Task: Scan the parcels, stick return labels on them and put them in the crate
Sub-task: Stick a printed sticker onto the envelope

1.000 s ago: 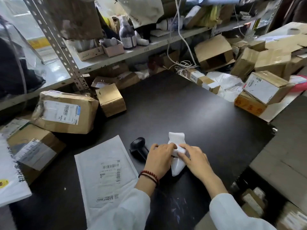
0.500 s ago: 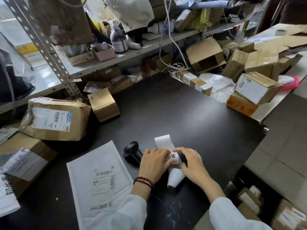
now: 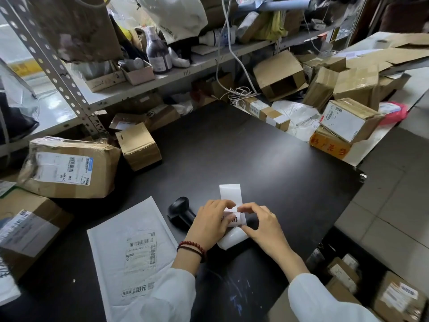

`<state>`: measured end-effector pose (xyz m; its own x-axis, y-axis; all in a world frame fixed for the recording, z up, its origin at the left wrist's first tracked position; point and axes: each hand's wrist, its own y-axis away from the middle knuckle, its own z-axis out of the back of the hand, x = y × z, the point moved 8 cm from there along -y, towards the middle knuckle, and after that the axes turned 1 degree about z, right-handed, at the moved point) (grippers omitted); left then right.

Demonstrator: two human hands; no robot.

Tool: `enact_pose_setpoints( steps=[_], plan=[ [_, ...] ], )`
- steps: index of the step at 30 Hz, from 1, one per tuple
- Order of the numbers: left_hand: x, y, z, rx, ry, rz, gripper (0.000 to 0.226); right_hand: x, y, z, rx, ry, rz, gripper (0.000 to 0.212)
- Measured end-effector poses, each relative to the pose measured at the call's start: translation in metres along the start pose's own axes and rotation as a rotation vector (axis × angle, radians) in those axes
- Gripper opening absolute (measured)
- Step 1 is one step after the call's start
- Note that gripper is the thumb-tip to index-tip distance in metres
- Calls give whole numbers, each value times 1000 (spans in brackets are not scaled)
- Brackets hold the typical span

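A white strip of return labels (image 3: 231,194) lies on the black table (image 3: 267,163), its roll end (image 3: 231,238) nearest me. My left hand (image 3: 212,225) and my right hand (image 3: 262,225) meet over the strip and pinch a printed label on it with their fingertips. A black handheld scanner (image 3: 180,209) lies just left of my left hand. A white padded mailer (image 3: 130,247) with a barcode label lies flat at the near left. Brown taped parcels (image 3: 69,168) sit further left.
A small brown box (image 3: 139,146) stands behind the mailer. Boxes are piled at the right, topped by a labelled one (image 3: 348,119). A metal shelf (image 3: 162,80) with bottles and cables runs along the back. Parcels lie in a container (image 3: 362,291) on the floor, lower right.
More of the label strip has come out away from me, and a printed label now shows between my fingers. Both hands stay over the strip.
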<state>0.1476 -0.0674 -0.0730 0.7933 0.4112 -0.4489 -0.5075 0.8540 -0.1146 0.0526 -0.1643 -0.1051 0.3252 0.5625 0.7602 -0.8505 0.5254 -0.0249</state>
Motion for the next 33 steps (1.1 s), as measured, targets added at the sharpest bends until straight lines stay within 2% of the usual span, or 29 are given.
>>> enact_pose_setpoints(
  steps=[11,17,20,26,30,33],
  plan=[
    [1,-2,-4,79,-65,4,27,-1,3,-18,14,8,-37,41],
    [3,-3,-8,114,-114,17,28,2,2,-22,38,89,-8,41],
    [2,-3,-7,118,-139,19,24,5,1,-24,43,71,-2,49],
    [-1,-1,-5,75,-160,-4,14,12,-1,-26,72,199,47,48],
    [-1,0,-3,45,-172,6,17,15,-1,-29,111,254,39,48],
    [-1,2,4,-2,-64,24,13,17,-1,-28,138,282,28,45]
  ],
)
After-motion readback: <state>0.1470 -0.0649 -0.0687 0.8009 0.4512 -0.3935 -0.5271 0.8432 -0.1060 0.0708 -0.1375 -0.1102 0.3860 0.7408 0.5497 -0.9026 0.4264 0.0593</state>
